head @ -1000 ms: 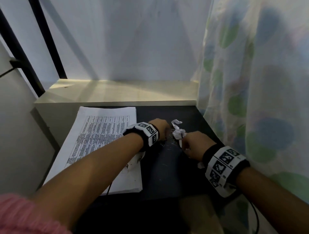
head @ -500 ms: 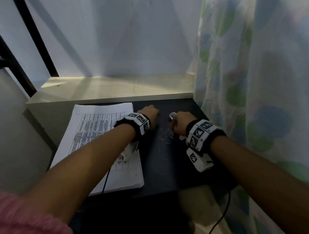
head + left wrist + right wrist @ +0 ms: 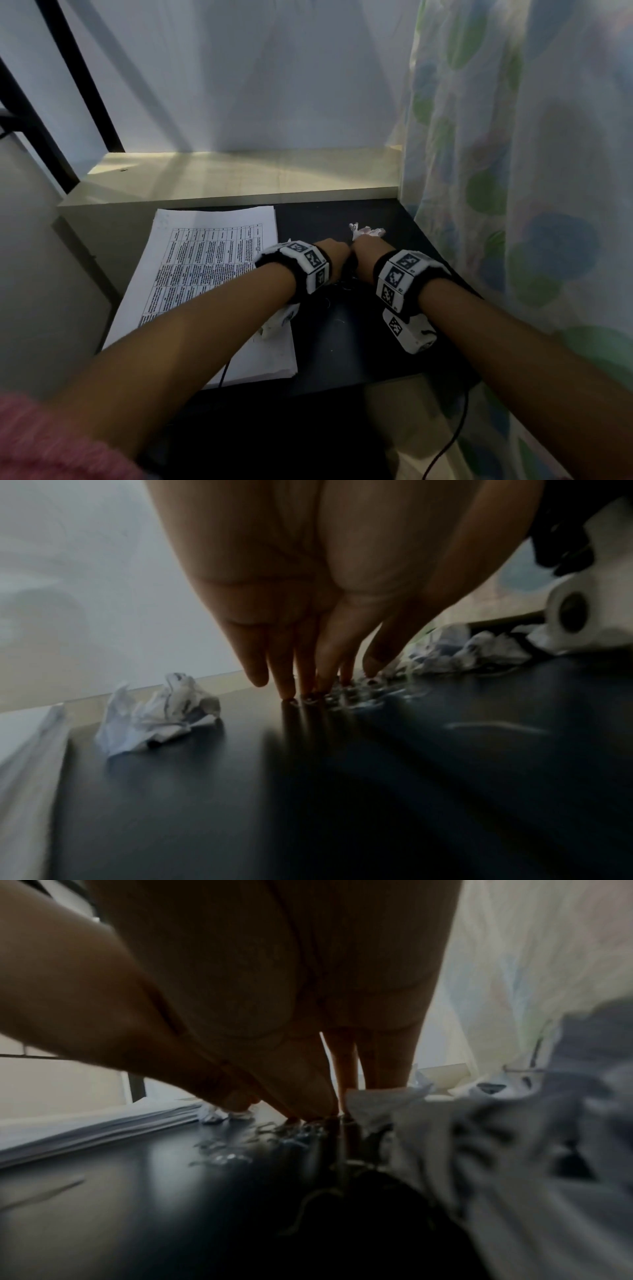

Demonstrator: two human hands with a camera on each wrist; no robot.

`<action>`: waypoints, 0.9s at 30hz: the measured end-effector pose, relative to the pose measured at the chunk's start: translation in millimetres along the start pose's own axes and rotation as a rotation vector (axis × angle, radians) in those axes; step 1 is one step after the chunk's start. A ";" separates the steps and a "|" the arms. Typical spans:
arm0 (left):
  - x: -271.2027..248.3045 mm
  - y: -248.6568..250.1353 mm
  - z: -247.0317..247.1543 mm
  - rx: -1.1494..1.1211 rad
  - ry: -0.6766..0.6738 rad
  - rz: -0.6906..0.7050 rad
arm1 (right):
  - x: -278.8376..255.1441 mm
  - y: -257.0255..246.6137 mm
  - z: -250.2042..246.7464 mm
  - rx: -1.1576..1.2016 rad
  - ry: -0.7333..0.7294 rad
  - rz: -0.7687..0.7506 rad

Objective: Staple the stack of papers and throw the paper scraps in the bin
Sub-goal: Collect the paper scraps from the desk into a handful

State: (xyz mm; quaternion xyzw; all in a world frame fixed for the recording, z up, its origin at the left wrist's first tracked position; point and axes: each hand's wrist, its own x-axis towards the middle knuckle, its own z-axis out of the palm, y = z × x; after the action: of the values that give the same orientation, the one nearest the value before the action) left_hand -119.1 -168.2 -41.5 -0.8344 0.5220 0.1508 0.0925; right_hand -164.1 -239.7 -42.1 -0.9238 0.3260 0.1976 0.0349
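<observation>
Both hands, left hand (image 3: 334, 251) and right hand (image 3: 364, 251), press straight fingertips, holding nothing, onto loose staples (image 3: 240, 1146) on the black desk (image 3: 346, 342); paper stack (image 3: 212, 274) lies left, crumpled scraps (image 3: 157, 714) remain unbinned.

The wrist bands are hiding both hands' fingers from above, and the little shiny bits (image 3: 346, 693) are looking too blurry to name.

stack of papers (image 3: 205, 267), print unreadable

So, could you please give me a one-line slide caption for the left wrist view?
Left hand fingertips down among loose staples on the dark desk, a crumpled paper scrap beside it.
</observation>
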 end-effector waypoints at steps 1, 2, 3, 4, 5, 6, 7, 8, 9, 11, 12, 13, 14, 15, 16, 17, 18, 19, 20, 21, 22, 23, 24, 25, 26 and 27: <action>-7.2 0.2 2.8 -0.010 0.004 0.023 | -12.5 3.7 5.9 0.051 0.039 -0.065; -12.3 -5.1 6.4 -0.018 0.006 0.042 | -19.4 6.7 12.1 0.086 0.077 -0.128; -15.1 -9.0 9.3 -0.054 0.017 0.047 | -25.8 8.6 17.3 0.095 0.097 -0.171; -18.8 -13.8 12.3 -0.099 0.034 0.047 | -32.7 10.3 21.5 0.083 0.090 -0.189; -23.7 -16.8 13.1 -0.147 0.053 0.057 | -40.4 11.4 24.1 0.077 0.081 -0.199; -29.6 -20.1 14.1 -0.196 0.078 0.074 | -44.3 11.0 23.7 0.093 0.090 -0.210; -34.5 -21.8 13.8 -0.232 0.108 0.088 | -49.6 12.7 22.9 0.120 0.099 -0.224; -38.7 -22.9 13.8 -0.240 0.136 0.084 | -52.8 14.6 19.8 0.156 0.104 -0.231; -41.8 -23.6 13.8 -0.235 0.159 0.071 | -54.1 17.5 17.1 0.189 0.108 -0.229; -42.6 -23.0 13.6 -0.203 0.168 0.033 | -52.4 21.2 14.7 0.224 0.110 -0.201; -42.1 -22.4 14.2 -0.178 0.146 0.020 | -51.0 21.2 13.7 0.207 0.106 -0.180; -41.8 -21.1 14.9 -0.152 0.118 0.016 | -50.4 19.9 12.6 0.173 0.102 -0.154; -40.7 -19.9 16.5 -0.126 0.097 0.014 | -50.9 18.1 13.0 0.135 0.094 -0.128; -40.5 -18.3 18.1 -0.110 0.092 0.017 | -51.0 16.6 15.1 0.097 0.097 -0.117; -40.3 -16.5 19.4 -0.108 0.097 0.023 | -53.4 14.8 16.9 0.055 0.105 -0.116; -40.6 -13.8 19.8 -0.112 0.095 0.030 | -56.2 12.9 19.5 0.021 0.119 -0.131; -40.4 -11.6 21.0 -0.123 0.100 0.045 | -58.6 11.2 22.8 0.007 0.140 -0.156; -42.0 -9.4 21.1 -0.134 0.093 0.050 | -59.1 10.6 26.5 0.012 0.156 -0.184; -43.7 -7.9 21.6 -0.148 0.090 0.051 | -60.5 10.6 28.6 0.029 0.160 -0.203; -46.3 -7.1 21.3 -0.169 0.093 0.044 | -62.4 12.0 29.3 0.057 0.166 -0.220; -46.4 -8.5 21.9 -0.188 0.112 0.041 | -65.3 14.3 28.2 0.103 0.174 -0.230; -48.1 -10.3 21.1 -0.195 0.127 0.033 | -68.4 18.1 26.0 0.152 0.194 -0.240; -48.6 -13.0 20.9 -0.190 0.141 0.023 | -71.9 22.0 23.7 0.196 0.215 -0.240; -49.3 -15.4 20.2 -0.181 0.144 0.013 | -74.0 26.8 22.7 0.224 0.245 -0.235; -47.9 -17.5 20.0 -0.166 0.150 0.010 | -76.3 30.7 23.0 0.225 0.260 -0.217; -47.1 -17.8 18.1 -0.151 0.141 0.004 | -78.5 33.3 24.6 0.212 0.259 -0.198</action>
State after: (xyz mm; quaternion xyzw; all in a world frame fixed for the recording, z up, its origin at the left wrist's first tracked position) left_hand -125.2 -115.0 -42.2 -0.8466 0.5158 0.1309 -0.0080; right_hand -248.7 -214.9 -32.1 -0.9603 0.2542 0.0373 0.1088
